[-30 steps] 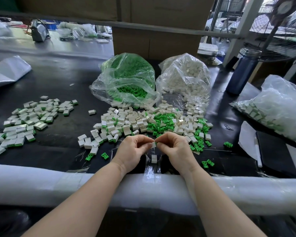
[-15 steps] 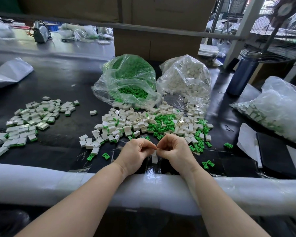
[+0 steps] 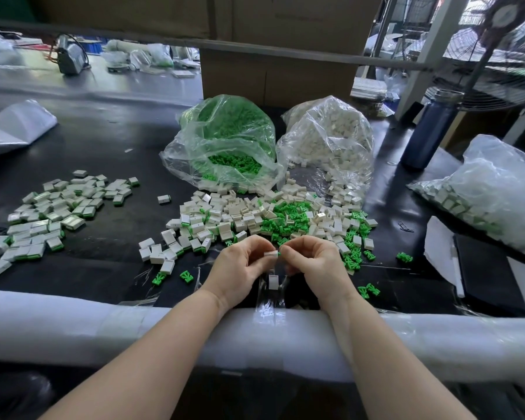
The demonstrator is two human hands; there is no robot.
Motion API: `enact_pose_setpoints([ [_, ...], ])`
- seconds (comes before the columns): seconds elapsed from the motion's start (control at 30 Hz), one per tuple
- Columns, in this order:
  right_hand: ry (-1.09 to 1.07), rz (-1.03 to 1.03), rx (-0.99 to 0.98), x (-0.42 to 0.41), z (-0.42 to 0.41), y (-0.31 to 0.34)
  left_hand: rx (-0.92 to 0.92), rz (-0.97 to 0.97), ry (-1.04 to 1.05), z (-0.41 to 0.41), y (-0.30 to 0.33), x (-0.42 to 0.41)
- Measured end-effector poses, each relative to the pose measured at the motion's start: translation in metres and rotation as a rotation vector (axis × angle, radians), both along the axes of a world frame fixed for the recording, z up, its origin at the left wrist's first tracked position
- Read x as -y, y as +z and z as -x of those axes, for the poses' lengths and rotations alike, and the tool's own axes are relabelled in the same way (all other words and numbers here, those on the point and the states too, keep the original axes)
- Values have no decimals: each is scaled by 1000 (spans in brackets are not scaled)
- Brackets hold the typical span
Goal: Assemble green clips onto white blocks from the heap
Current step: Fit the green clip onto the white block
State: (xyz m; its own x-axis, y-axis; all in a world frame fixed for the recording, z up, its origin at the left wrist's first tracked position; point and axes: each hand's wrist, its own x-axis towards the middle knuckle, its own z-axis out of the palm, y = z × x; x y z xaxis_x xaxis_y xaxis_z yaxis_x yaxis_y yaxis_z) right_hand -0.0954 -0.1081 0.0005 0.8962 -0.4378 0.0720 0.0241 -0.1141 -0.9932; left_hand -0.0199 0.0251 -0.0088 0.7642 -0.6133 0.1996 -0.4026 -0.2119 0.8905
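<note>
My left hand (image 3: 240, 265) pinches a small white block (image 3: 270, 254) just above the table's near edge. My right hand (image 3: 312, 262) meets it from the right and pinches a green clip (image 3: 279, 253) against the block's end. Behind the hands lies the heap of loose white blocks (image 3: 225, 216) mixed with green clips (image 3: 285, 221). One single white block (image 3: 273, 281) lies on the black table right under my hands. Finished blocks with green edges (image 3: 52, 213) are spread out at the left.
An open bag of green clips (image 3: 225, 140) and a bag of white blocks (image 3: 331, 140) stand behind the heap. A filled bag (image 3: 491, 189), a blue bottle (image 3: 428, 128) and a black pad (image 3: 485, 271) are at the right. A padded white rail (image 3: 73, 322) runs along the near edge.
Both hands stay together at the near edge; the white block between the fingertips now shows more plainly with the green clip at its right end.
</note>
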Motion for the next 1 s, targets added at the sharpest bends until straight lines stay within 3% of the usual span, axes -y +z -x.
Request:
enact_pose_setpoints([
  [0.23, 11, 49, -42, -2, -2, -1, -35, -57, 1, -2, 3, -2],
  [0.47, 38, 268, -133, -4, -4, -3, -3, -158, -52, 0, 4, -3],
  [0.73, -6, 135, -35, -2, -3, -3, -44, -31, -11, 0, 3, 0],
  [1.0, 30, 94, -16, -4, -1, 0, -46, -42, -2, -1, 1, 0],
])
